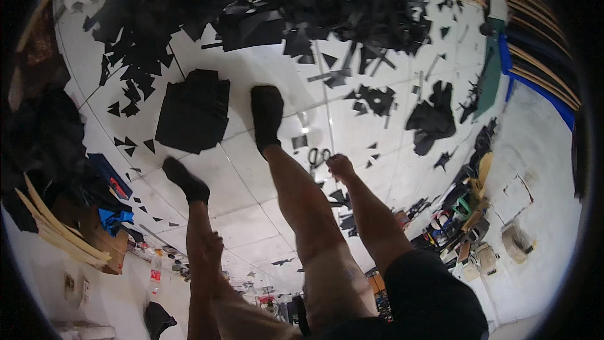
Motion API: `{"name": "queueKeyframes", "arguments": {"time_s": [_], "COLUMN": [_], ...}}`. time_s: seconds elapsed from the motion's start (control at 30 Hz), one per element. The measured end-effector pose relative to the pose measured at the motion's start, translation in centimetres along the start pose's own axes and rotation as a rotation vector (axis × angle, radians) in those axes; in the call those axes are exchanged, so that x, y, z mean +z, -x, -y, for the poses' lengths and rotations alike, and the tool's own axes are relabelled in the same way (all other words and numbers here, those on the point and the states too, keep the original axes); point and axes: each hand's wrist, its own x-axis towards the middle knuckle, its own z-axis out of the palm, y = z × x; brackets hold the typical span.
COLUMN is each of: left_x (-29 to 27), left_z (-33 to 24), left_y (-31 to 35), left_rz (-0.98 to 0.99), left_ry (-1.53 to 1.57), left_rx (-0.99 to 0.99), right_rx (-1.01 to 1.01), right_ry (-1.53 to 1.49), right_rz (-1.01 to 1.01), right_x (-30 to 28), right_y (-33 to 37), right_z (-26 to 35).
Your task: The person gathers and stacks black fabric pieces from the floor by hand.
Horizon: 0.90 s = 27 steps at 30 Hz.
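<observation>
My right hand (340, 167) is low over the white floor, its fingers curled and pinched at one handle loop of a pair of scissors (313, 156). The scissors lie with both loops facing away from me. My left hand (209, 249) rests against my left shin, and its fingers blur into the leg. Beyond my left foot a stack of black sheet pieces (194, 112) lies flat, neither hand touching it. A small dark square piece (300, 141) is on the floor just past the scissors.
A large heap of black offcuts (327, 6) spreads across the far floor. Crumpled black material (433, 118) lies to the right. My black-socked feet (267, 113) stand on the tiles. Clutter (462, 226) lines the right wall; a cardboard box (94, 233) stands at left.
</observation>
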Motion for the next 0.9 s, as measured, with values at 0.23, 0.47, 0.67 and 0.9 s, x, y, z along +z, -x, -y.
{"name": "queueKeyframes", "arguments": {"time_s": [0.23, 0.47, 0.67, 0.9], "left_x": [1.4, -0.1, 0.5, 4.9], "left_z": [1.9, -0.5, -1.4, -4.1], "left_y": [-6.3, -5.7, -2.0, 0.6], "left_rz": [0.127, 0.117, 0.066, 0.061], "left_ry": [-0.005, -0.046, -0.105, -0.146], "left_rx": [-0.088, -0.011, 0.029, 0.148], "right_rx": [0.192, 0.169, -0.032, 0.001], "right_ry": [0.163, 0.056, 0.570, 0.543], "right_rz": [-0.394, -0.345, -0.068, -0.070], "right_x": [7.5, 6.6, 4.0, -7.9], "right_y": [-9.0, -6.6, -1.9, 5.6], "right_z": [1.0, 3.6, 0.5, -1.9]}}
